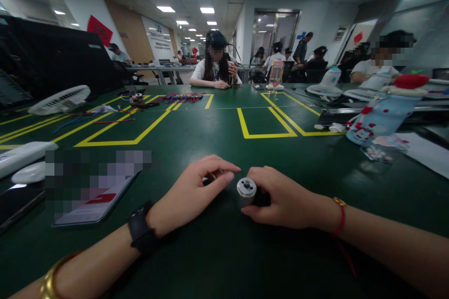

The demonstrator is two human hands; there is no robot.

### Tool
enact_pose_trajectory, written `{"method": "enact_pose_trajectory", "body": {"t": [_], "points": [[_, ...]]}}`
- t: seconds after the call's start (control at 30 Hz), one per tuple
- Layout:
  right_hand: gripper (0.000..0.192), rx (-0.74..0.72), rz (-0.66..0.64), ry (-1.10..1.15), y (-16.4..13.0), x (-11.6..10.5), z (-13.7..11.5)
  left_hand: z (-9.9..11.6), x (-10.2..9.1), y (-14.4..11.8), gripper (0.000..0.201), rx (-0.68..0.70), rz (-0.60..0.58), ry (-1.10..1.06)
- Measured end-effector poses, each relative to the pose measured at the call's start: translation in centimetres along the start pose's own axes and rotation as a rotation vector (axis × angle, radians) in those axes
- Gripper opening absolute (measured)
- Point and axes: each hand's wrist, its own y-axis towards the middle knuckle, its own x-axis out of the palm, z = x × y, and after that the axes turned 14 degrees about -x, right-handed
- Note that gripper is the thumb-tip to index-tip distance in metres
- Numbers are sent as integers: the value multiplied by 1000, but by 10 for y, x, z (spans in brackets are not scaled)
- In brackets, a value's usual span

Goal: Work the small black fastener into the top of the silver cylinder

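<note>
Silver cylindrical metal motor (246, 190) gripped in my right hand (286, 200); left hand (191, 192), at 9 o'clock, pinches something small, unclear.

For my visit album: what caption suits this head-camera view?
Right hand holds a small metal motor on the green table; left hand pinches beside it.

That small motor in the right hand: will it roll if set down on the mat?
Likely yes. The motor looks cylindrical with a smooth metal end, so on its side it may roll on the flat green mat. It probably feels dense for its size and slick. The right hand wraps its body.
</note>
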Motion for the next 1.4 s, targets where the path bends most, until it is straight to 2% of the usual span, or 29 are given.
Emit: {"method": "enact_pose_trajectory", "body": {"t": [0.27,0.63,1.4], "points": [[21,-8,4,-3,1,3,1,10,4,-3,20,87,7,-16],[22,-5,8,-32,-1,4,0,16,5,-3,13,90,-21,-40],[24,14,-21,-32,0,3,0,17,5,-4,11,96,27,-74]]}}
